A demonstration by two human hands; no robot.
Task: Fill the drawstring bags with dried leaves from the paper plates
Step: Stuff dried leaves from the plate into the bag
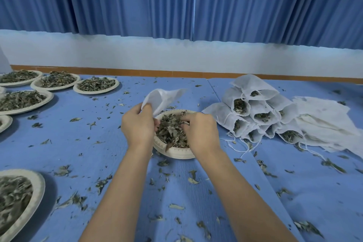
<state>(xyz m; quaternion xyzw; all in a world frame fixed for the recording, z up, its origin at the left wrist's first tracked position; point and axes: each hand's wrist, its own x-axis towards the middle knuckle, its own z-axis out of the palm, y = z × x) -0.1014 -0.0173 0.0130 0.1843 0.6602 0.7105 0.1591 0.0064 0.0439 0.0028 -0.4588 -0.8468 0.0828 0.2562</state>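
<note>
bag (163, 96): left hand (137, 126) (right hand (200, 132) grips leaves (170, 131))

Both forearms are extending forward, bare and converging slightly. The left hand (137, 126) is pinching a bag (164, 96) between thumb and curled fingers, its back facing the camera. The right hand (201, 131) is lying palm-down, fingers curling into leaves (170, 130).

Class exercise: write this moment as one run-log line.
stage: scooping leaves | left hand: holds drawstring bag | right hand: fingers curled into dried leaves on paper plate | filled bags: piled right
</note>
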